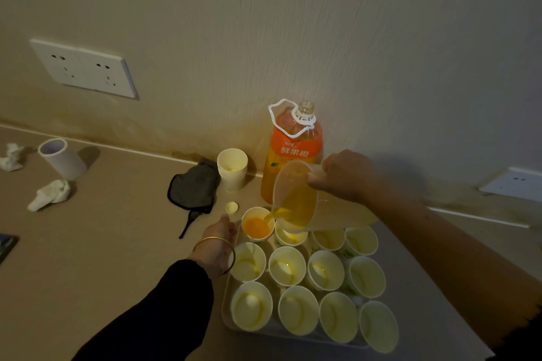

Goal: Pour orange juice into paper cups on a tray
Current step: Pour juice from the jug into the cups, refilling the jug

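Orange juice (274,212) runs in a thin ribbon from the lip of a translucent plastic jug (305,199), which is tipped steeply leftward over the far edge of a pale, shallow plastic tray (226,306). From my remote seat I see the right hand (346,176) clamped on the jug's rear, thumb hooked over the rim and fingers wrapped behind. The stream lands in the far-left round paper cup (255,213), where a bright orange pool covers the bottom. That cup stands in the tray's far-left corner, and eleven more cream paper cups (296,309) fill the tray in three rows of four, rims nearly touching, with faint yellow gleams inside. The left hand (218,233), in a black sleeve with a thin gold bangle (215,240), lies just beside the cup being filled. Whether its fingers clasp the cup or only rest against it I cannot tell. Behind the jug, against the ribbed beige wall, a large clear plastic bottle with an orange label and white loop handle (293,149) stands uncapped. Its small yellow cap (232,207) lies on the smooth tan counter (117,243), near a stack of spare paper cups (232,168), a limp dark grey fabric pouch (193,184), crumpled white tissue (51,195) and a white cylindrical tube (61,158).
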Demonstrator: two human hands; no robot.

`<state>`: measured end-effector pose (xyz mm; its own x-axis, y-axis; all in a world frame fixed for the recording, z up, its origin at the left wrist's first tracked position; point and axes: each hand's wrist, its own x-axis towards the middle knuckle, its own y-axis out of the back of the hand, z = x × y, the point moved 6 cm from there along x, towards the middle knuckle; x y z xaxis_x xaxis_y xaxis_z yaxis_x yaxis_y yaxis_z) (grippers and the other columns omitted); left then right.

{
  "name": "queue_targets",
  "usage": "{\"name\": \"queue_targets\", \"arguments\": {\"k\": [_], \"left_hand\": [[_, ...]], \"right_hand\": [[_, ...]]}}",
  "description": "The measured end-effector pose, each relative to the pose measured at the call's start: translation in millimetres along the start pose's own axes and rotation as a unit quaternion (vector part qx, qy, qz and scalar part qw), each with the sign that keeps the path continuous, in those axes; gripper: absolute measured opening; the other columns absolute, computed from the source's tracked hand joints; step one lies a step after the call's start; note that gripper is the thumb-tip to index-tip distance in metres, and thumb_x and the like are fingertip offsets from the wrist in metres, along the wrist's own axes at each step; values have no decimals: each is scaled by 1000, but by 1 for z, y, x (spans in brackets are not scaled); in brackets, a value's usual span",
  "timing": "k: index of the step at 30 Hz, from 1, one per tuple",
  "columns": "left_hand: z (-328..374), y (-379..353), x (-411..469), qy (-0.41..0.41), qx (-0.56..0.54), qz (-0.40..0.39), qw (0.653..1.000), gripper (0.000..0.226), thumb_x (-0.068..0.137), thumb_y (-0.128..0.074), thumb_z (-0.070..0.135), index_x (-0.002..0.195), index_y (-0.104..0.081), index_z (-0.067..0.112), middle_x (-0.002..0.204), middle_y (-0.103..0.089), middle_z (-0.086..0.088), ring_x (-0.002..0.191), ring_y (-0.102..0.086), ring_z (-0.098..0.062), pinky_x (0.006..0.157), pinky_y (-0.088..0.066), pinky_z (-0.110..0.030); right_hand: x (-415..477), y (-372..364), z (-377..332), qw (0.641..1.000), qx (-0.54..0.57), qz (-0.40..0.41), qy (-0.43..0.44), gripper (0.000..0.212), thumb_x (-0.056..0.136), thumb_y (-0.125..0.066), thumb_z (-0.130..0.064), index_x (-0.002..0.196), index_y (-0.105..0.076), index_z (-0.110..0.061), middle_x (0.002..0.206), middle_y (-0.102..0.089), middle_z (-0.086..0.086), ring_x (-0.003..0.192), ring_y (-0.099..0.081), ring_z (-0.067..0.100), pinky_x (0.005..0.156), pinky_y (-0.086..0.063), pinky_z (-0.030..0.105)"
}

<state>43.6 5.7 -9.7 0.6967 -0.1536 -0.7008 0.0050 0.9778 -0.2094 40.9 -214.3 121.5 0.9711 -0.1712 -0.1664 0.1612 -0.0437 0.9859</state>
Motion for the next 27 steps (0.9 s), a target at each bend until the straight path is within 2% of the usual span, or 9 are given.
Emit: {"name": "queue_targets", "arguments": {"k": [13,18,20,22,27], "left_hand": [[-6,6,15,5,22,14,1000,35,102,-34,22,75,-49,6,76,-48,-7,69,-45,-15,61,-36,-23],[-7,2,13,9,28,0,1000,37,103,-31,21,77,-50,3,75,-51,-7,68,-47,-15,58,-36,-22],[-7,0,12,11,34,-6,999,34,103,-31,23,99,-55,-2,86,-53,-9,78,-49,-19,67,-38,-26],[-7,1,14,12,43,-7,999,40,103,-32,26,126,-47,-4,106,-50,-7,98,-45,-22,81,-33,-26],[-8,7,21,6,73,-3,997,45,102,-34,29,132,-44,-4,136,-47,-16,120,-43,-27,90,-30,-27]], "right_hand": [[1,2,-3,1000,-5,1,7,47,89,-45,-62,60,-35,-26,60,-45,-6,53,-43,5,48,-27,18],[1,1,-2,1000,3,1,10,48,88,-46,-61,59,-38,-24,59,-45,-4,52,-42,6,48,-27,20],[2,1,-2,1000,-1,1,9,48,88,-45,-62,59,-38,-24,60,-45,-5,52,-43,6,48,-28,19],[3,1,-1,1000,-1,3,5,49,87,-45,-63,59,-39,-23,59,-46,-4,52,-43,6,48,-29,20],[3,-1,0,1000,6,3,5,49,87,-46,-63,59,-39,-24,59,-46,-4,52,-44,6,50,-31,19]]}}
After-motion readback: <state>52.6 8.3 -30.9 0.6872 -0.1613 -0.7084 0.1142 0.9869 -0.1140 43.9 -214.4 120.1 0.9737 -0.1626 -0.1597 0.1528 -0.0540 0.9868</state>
